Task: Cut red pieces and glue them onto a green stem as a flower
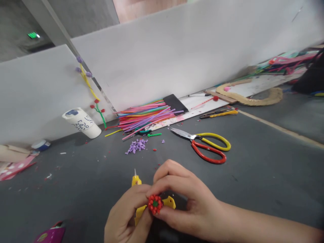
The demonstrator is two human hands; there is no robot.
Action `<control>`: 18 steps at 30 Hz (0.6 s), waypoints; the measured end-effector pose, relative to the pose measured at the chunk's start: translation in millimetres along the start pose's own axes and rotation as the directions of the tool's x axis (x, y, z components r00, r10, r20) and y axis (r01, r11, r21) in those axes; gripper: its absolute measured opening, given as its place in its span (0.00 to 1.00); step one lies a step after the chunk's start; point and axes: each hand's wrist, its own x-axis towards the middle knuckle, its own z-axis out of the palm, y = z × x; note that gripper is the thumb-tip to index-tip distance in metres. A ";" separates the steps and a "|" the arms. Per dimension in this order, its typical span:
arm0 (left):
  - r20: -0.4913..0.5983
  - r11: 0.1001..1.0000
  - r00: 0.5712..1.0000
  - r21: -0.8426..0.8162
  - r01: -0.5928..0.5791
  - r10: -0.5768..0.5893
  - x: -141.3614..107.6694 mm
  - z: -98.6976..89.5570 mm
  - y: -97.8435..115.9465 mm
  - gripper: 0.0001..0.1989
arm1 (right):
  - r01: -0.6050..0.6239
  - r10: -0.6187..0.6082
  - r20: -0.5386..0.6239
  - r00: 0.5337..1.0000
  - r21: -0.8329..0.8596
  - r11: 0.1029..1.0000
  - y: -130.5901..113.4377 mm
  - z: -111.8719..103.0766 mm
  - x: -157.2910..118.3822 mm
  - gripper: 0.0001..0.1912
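Close to the bottom centre, a small round red cluster [155, 204] with a green middle is held between both hands. My left hand [130, 214] pinches it from the left with bent fingers. From the right, my right hand [186, 200] grips the same piece between thumb and fingertips. Behind and below the hands lies a yellow glue gun [136, 180], its metal tip pointing away from me and its body partly hidden by the fingers. Purple snippets [136, 146] form a small pile beyond the hands.
Scissors [206, 143] with red and yellow handles lie beyond my right hand. A bundle of coloured sticks [149, 116], a dark phone [176, 103] and a yellow cutter [220, 113] sit near the white partition. A white cup [82, 123] stands left; a purple object [52, 234] is at lower left.
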 end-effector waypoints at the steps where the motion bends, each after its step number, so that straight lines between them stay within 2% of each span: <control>1: -0.025 1.000 1.000 -0.003 0.013 -0.013 -0.9 -0.7 -0.4 0.05 | -0.005 0.005 0.001 1.000 0.007 1.000 -0.3 -0.5 0.0 0.07; 3: -0.049 0.998 0.997 -0.045 0.053 -0.056 -1.5 -3.8 -1.4 0.07 | -0.018 0.018 0.004 1.000 0.019 1.000 -1.2 -1.4 0.4 0.08; 4: -0.027 0.994 0.996 -0.081 0.078 -0.081 -0.9 -6.0 -2.0 0.08 | -0.027 0.027 0.006 1.000 0.021 0.999 -1.7 -1.9 0.8 0.08; 6: 0.096 0.977 0.990 -0.178 0.122 -0.106 2.3 -10.8 -3.4 0.12 | -0.040 0.040 0.016 0.999 0.021 0.999 -2.8 -3.0 1.8 0.08; 7: 0.196 0.969 0.975 -0.202 0.141 -0.101 4.4 -12.8 -4.1 0.11 | -0.046 0.046 0.022 0.999 0.019 0.999 -3.2 -3.6 2.3 0.08; 9: 0.206 0.957 0.974 -0.249 0.148 -0.097 8.3 -15.5 -5.4 0.09 | -0.047 0.046 0.033 0.998 0.030 0.998 -3.6 -4.8 3.2 0.08; 12: 0.193 0.957 0.973 -0.236 0.168 -0.123 11.6 -16.0 -6.4 0.07 | -0.046 0.041 0.058 0.997 0.073 0.996 -2.7 -6.1 3.3 0.11; 16: 0.211 0.975 0.975 -0.190 0.113 -0.072 12.1 -13.8 -3.7 0.07 | -0.035 0.029 0.059 0.998 0.101 0.994 -1.0 -6.6 2.4 0.09; 18: 0.180 0.980 0.983 -0.183 0.079 -0.045 10.5 -12.0 -1.2 0.07 | -0.038 0.032 0.064 0.997 0.100 0.994 -1.3 -6.7 2.6 0.07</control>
